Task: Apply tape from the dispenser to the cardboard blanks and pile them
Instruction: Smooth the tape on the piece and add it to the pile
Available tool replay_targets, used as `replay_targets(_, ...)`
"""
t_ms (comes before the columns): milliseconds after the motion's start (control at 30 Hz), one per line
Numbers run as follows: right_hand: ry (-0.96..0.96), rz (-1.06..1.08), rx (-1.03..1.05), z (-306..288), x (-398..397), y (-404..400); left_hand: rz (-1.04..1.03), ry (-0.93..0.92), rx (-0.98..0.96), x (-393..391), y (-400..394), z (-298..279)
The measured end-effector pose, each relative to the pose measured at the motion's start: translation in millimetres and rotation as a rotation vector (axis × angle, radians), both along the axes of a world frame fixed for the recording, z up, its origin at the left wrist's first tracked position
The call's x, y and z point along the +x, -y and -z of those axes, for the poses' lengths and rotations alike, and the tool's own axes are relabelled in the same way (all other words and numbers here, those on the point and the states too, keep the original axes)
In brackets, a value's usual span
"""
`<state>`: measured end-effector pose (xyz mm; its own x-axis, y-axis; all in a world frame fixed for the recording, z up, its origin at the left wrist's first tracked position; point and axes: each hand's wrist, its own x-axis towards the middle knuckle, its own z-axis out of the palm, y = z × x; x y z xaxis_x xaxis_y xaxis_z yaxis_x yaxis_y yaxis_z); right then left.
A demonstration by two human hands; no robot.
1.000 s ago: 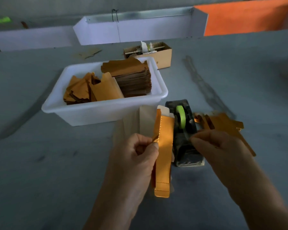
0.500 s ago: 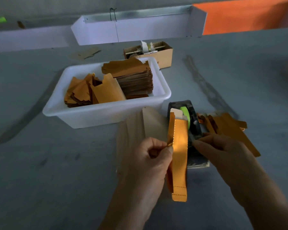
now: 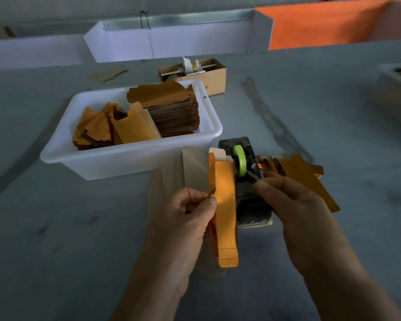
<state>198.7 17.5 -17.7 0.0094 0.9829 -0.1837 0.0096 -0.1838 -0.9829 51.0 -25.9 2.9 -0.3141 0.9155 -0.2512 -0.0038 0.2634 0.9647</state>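
My left hand [image 3: 188, 214] pinches a folded orange cardboard blank [image 3: 225, 205] and holds it upright just left of the black tape dispenser [image 3: 248, 195]. A green tape roll [image 3: 240, 159] sits in the dispenser's top. My right hand [image 3: 294, 205] reaches over the dispenser and pinches a strip of tape [image 3: 252, 175] coming off the roll. To the right of the dispenser lies a small pile of orange blanks [image 3: 308, 174] on the table.
A white plastic tub [image 3: 130, 158] behind my left hand holds a tall stack and loose orange blanks. A small cardboard box [image 3: 208, 76] stands behind it. White trays [image 3: 171, 40] line the far edge, and another bin [image 3: 396, 93] sits at the far right.
My left hand has carried the blank right, close against the dispenser. My right hand has moved up to the roll and taken hold of the tape end.
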Motion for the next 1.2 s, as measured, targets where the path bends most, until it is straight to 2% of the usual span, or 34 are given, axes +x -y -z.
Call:
replay_targets(200,0.338,0.069,0.178,7,1,15,0.002,-0.023,0.030,0,0,-3)
replay_targets(433,0.589,0.143,0.341,17,-5,25,0.068,-0.026,0.120,8,-3,-2)
replay_targets(700,0.527,0.208,0.367,28,-12,27,0.240,-0.002,0.067,22,-16,5)
replay_targets(1033,0.654,0.188,0.453,27,-12,23,0.250,-0.019,0.001,19,-22,7)
replay_targets(1200,0.619,0.145,0.428,22,2,26,0.231,-0.046,0.006,23,-23,4)
